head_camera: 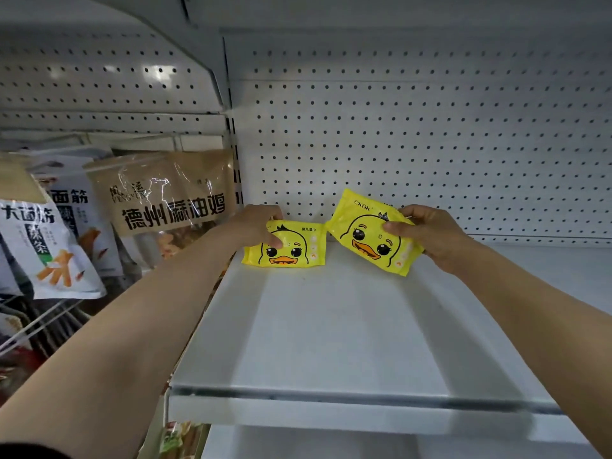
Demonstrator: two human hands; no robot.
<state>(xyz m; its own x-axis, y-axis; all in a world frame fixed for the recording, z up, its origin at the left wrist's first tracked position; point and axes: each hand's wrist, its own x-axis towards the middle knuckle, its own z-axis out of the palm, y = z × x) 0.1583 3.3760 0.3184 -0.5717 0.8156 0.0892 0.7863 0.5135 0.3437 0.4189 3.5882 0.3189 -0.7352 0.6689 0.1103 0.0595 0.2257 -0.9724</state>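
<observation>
Two yellow packs with a cartoon duck face are at the back of a white shelf (331,326). The left duck pack (294,250) stands on the shelf near its left rear corner, and my left hand (256,226) grips its upper left edge. The right duck pack (367,233) is tilted and lifted a little above the shelf, held at its right side by my right hand (430,235), thumb on the front. The two packs almost touch at their near corners.
A white pegboard back wall (430,134) closes the shelf behind. To the left hang snack bags: a brown bag (165,193) with black characters and white bags (43,246) with orange sticks. The shelf's front lip (331,399) runs near me.
</observation>
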